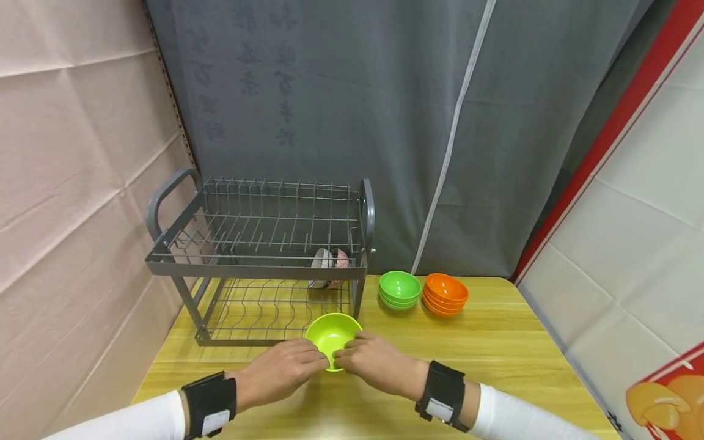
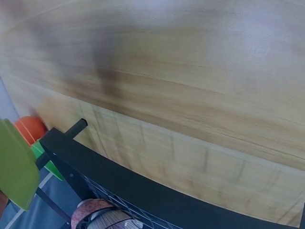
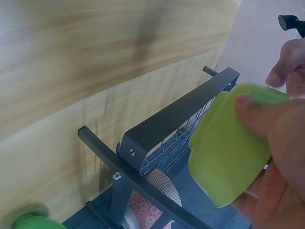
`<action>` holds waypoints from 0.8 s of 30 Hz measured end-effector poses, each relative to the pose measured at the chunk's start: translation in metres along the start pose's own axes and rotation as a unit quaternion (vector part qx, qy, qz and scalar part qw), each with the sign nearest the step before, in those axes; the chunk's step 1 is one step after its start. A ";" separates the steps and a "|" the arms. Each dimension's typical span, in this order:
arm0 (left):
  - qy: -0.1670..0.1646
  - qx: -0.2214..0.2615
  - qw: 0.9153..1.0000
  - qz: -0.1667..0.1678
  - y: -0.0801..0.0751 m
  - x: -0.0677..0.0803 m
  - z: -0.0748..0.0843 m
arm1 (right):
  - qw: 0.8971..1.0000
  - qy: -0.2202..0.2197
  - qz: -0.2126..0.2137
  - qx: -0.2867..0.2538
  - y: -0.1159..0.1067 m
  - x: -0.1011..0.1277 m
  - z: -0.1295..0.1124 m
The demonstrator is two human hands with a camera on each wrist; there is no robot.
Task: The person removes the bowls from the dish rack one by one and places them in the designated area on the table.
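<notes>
A lime-green bowl point(image 1: 332, 330) is held up in front of the dish rack point(image 1: 192, 269), its inside facing up toward the head camera. A second edge shows along its outside in the right wrist view, as if bowls are nested. My right hand point(image 1: 379, 363) grips the near right rim, thumb point(image 3: 255, 114) on the outer wall and fingers curled over the edge. At the near left rim, my left hand point(image 1: 286, 366) pinches the bowl; its fingertips are partly hidden in the head view.
Two cups or small bowls, one striped point(image 1: 321, 263) and one pink point(image 1: 341, 266), stand in the rack's lower right part. Right of the rack are stacked green bowls point(image 1: 399, 286) and stacked orange bowls point(image 1: 445, 290) on the wooden table point(image 1: 495, 342). A grey curtain point(image 1: 407, 122) hangs behind.
</notes>
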State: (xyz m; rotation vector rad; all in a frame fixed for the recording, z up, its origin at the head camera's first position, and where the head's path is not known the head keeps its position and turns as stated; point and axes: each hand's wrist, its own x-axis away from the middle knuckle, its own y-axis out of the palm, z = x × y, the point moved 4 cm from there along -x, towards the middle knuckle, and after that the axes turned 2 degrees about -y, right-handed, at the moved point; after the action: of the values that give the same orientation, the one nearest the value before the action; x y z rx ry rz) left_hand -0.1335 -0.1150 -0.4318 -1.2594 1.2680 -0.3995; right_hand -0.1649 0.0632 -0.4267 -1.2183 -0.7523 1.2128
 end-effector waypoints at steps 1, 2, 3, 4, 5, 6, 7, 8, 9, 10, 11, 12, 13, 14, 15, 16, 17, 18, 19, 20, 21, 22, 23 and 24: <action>-0.002 0.004 1.000 -0.005 0.000 -0.001 0.001 | 1.000 0.000 0.000 -0.002 0.000 0.001 0.000; -0.006 0.008 1.000 -0.012 0.001 -0.001 0.001 | 1.000 0.001 -0.001 -0.005 0.000 0.003 0.000; -0.010 0.008 1.000 -0.021 0.001 -0.002 0.002 | 1.000 0.000 0.000 -0.006 -0.001 0.004 0.000; -0.014 0.008 0.999 -0.030 0.001 -0.002 0.003 | 1.000 0.000 0.001 -0.005 -0.002 0.005 0.000; -0.018 0.004 0.999 -0.040 0.001 -0.002 0.003 | 1.000 -0.001 0.003 -0.004 -0.002 0.007 0.001; -0.023 0.001 0.998 -0.050 0.000 -0.002 0.004 | 1.000 0.000 0.003 -0.005 -0.003 0.009 0.001; -0.027 -0.002 0.998 -0.060 0.000 -0.003 0.005 | 1.000 0.000 0.003 -0.005 -0.004 0.011 0.001; -0.030 -0.002 0.997 -0.068 0.000 -0.003 0.005 | 1.000 0.001 0.001 -0.006 -0.005 0.013 0.002; -0.032 -0.003 0.997 -0.075 0.000 -0.004 0.006 | 1.000 0.003 0.000 -0.007 -0.006 0.014 0.003; -0.034 -0.002 0.996 -0.081 0.000 -0.004 0.006 | 1.000 0.006 -0.003 -0.010 -0.007 0.017 0.003; -0.035 -0.001 0.996 -0.086 0.000 -0.005 0.007 | 1.000 0.010 -0.008 -0.014 -0.007 0.019 0.004; -0.037 0.003 0.995 -0.091 0.001 -0.005 0.007 | 1.000 0.014 -0.014 -0.014 -0.007 0.021 0.005; -0.038 0.005 0.995 -0.095 0.001 -0.005 0.008 | 1.000 0.017 -0.019 -0.014 -0.007 0.023 0.005; -0.039 0.007 0.994 -0.099 0.001 -0.006 0.008 | 0.999 0.021 -0.023 -0.014 -0.008 0.024 0.006; -0.039 0.007 0.994 -0.102 0.002 -0.006 0.008 | 0.999 0.024 -0.026 -0.014 -0.008 0.025 0.007; -0.039 0.008 0.994 -0.104 0.002 -0.006 0.009 | 0.999 0.025 -0.029 -0.014 -0.008 0.027 0.007; -0.040 0.009 0.994 -0.106 0.002 -0.007 0.009 | 0.999 0.027 -0.031 -0.015 -0.008 0.028 0.008; -0.040 0.009 0.993 -0.107 0.002 -0.007 0.009 | 0.999 0.028 -0.029 -0.015 -0.009 0.029 0.008; -0.040 0.009 0.993 -0.108 0.003 -0.007 0.009 | 0.999 0.028 -0.028 -0.015 -0.009 0.030 0.009; -0.040 0.007 0.993 -0.109 0.003 -0.008 0.009 | 0.999 0.028 -0.026 -0.015 -0.010 0.031 0.009; -0.039 0.007 0.993 -0.109 0.003 -0.008 0.009 | 0.999 0.028 -0.023 -0.013 -0.010 0.032 0.009; -0.038 0.006 0.993 -0.109 0.003 -0.009 0.009 | 0.999 0.027 -0.020 -0.011 -0.010 0.032 0.010; -0.037 0.003 0.993 -0.109 0.004 -0.009 0.009 | 0.999 0.027 -0.017 -0.011 -0.011 0.033 0.010; -0.036 0.002 0.993 -0.108 0.004 -0.009 0.009 | 1.000 0.027 -0.014 -0.008 -0.011 0.034 0.010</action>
State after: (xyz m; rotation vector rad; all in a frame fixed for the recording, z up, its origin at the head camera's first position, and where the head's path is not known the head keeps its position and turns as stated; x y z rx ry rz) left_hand -0.1301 -0.1019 -0.4324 -1.4009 1.0725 -0.5064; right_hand -0.1628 0.1000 -0.4190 -1.2447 -0.7388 1.1494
